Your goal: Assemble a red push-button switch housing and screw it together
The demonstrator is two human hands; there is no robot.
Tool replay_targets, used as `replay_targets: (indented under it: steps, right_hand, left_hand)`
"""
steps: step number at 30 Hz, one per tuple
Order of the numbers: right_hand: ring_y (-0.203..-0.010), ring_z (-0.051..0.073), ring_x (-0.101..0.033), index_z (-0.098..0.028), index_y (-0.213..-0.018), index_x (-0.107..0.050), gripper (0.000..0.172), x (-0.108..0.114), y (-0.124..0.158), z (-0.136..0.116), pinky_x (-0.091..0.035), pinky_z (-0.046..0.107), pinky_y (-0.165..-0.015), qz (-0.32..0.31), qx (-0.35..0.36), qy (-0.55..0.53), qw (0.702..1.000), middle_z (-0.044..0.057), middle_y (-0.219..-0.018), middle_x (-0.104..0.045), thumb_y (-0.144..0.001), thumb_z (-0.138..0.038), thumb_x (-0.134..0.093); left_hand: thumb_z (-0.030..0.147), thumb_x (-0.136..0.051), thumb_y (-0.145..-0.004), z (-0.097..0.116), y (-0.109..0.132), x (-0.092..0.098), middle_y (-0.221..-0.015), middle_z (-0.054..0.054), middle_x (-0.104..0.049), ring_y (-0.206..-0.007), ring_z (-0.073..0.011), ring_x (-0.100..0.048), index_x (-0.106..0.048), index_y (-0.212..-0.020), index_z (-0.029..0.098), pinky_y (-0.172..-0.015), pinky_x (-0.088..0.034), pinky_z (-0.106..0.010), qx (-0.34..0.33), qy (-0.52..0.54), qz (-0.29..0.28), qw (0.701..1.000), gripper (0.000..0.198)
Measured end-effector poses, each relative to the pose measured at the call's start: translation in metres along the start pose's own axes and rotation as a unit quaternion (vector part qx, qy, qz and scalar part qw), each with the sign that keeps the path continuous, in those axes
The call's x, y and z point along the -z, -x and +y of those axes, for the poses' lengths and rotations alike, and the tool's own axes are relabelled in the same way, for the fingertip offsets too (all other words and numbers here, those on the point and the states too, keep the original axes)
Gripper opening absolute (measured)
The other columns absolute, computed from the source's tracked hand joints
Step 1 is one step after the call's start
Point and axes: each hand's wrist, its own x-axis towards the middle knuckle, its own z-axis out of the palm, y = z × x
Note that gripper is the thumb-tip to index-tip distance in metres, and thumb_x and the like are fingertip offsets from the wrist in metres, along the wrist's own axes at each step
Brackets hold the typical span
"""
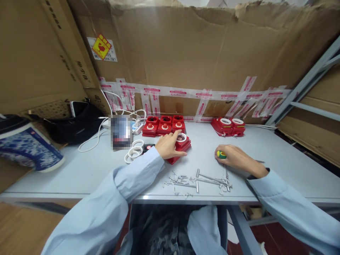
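My left hand grips a red plastic housing, thumb along its near side and fingers at its far side. A white ring sits in the top of this housing. My right hand is closed round a screwdriver with a green and yellow handle, low over the table; most of its shaft is hidden. Loose screws lie between me and the red housing. Beside them are several metal T-bar pieces. White rings lie left of my left hand.
Three red housings stand in a row behind my left hand. Two more with white rings are at the back right. A blurred phone-like item, white cables, a black bag and a blue-white cup occupy the left.
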Motion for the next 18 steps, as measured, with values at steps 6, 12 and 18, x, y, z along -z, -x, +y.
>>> replay_targets:
  steps: [6,12,18]
  right_hand:
    - [-0.075,0.017,-0.06,-0.017,-0.08,-0.063,0.012,0.02,-0.023,-0.007,-0.043,0.027,-0.072,0.066,0.044,-0.107,0.991,0.005,-0.083,-0.068,-0.075,-0.024,-0.054]
    - [-0.067,0.014,-0.059,-0.015,-0.077,-0.064,0.014,0.03,-0.051,-0.037,-0.046,0.025,-0.066,0.012,0.076,-0.262,0.962,0.003,-0.074,-0.068,-0.073,-0.025,-0.056]
    - [-0.059,0.01,-0.051,-0.014,-0.074,-0.066,0.013,0.016,-0.054,-0.049,-0.043,0.022,-0.059,-0.026,0.096,-0.268,0.958,0.0,-0.066,-0.063,-0.069,-0.02,-0.056]
  left_hand:
    - [0.023,-0.067,-0.058,-0.011,0.0,0.008,-0.123,-0.013,-0.054,-0.112,-0.0306,-0.054,-0.031,-0.137,0.016,-0.094,-0.042,-0.042,-0.078,0.046,-0.037,0.995,0.087]
    - [0.013,-0.067,-0.053,-0.016,0.006,0.013,-0.13,-0.01,-0.047,-0.119,-0.0284,-0.048,-0.028,-0.139,0.02,-0.103,-0.038,-0.043,-0.197,0.131,-0.071,0.969,0.095]
    - [0.029,-0.077,-0.054,-0.013,0.003,0.008,-0.13,-0.012,-0.05,-0.118,-0.0319,-0.05,-0.038,-0.134,0.021,-0.099,-0.039,-0.047,-0.159,0.104,-0.067,0.979,0.089]
